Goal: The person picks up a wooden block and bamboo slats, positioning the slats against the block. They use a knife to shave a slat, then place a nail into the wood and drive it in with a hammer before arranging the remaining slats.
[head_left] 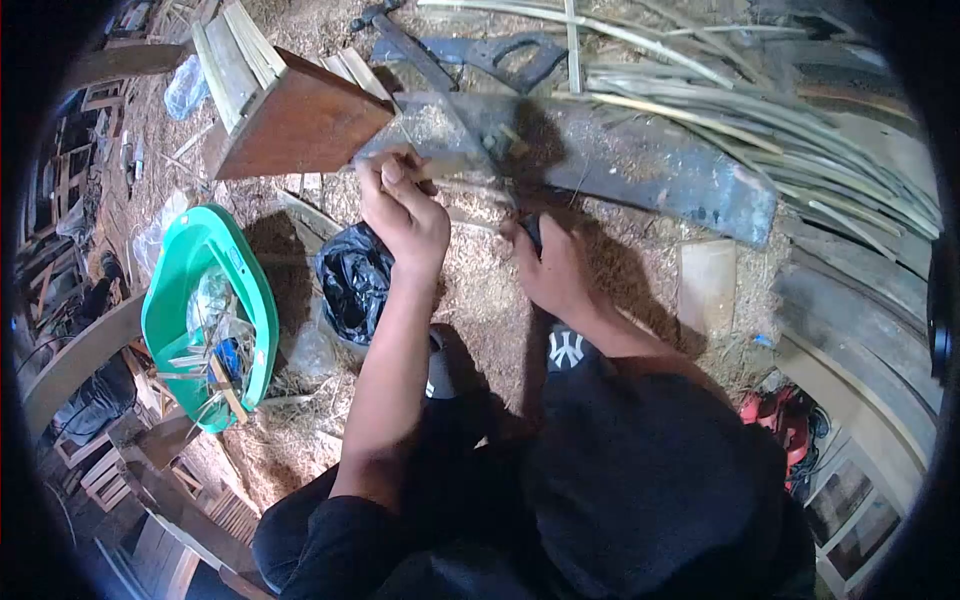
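My left hand is raised over the sawdust-covered floor, its fingers closed in a pinch. A thin pale strip, apparently wood or bamboo and blurred, sticks out of them to the right. Lower and to the right, my right hand is wrapped round a dark handle. What that handle belongs to is hard to make out. Behind both hands a long grey plank lies on the floor. Just below my left wrist stands a black plastic bag with its mouth open.
A green basin holds plastic and scraps at left. Behind are a reddish-brown wooden block, a hammer and a handsaw. Long thin strips lie at upper right. A red tool sits at lower right.
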